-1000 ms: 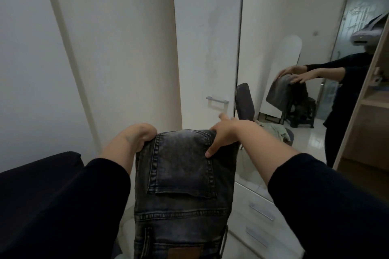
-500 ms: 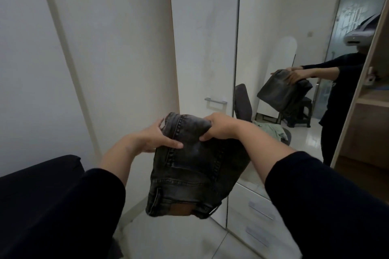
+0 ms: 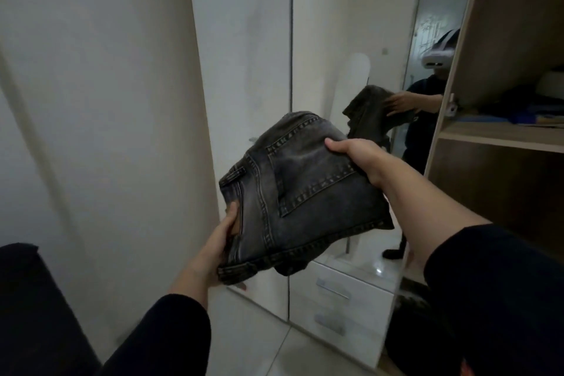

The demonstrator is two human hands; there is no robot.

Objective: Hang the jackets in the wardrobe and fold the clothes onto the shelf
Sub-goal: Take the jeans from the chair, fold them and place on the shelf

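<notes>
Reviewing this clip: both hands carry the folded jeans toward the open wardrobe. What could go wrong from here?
The folded jeans are held only at two edges, by the left hand below and the right hand at the top, so the fold might slip open in transit. The wardrobe shelf already holds clothes, so sliding the jeans in could rumple the stack.

Wardrobe shelf (image 3: 500,135): light wood board, right of mirror door (image 3: 351,137). On it: dark blue folded clothes (image 3: 531,111), white item (image 3: 552,85) above them, partly hidden. Floor (image 3: 293,351): pale glossy tiles below mirror door; dark item (image 3: 409,311) at wardrobe base, unclear.
</notes>
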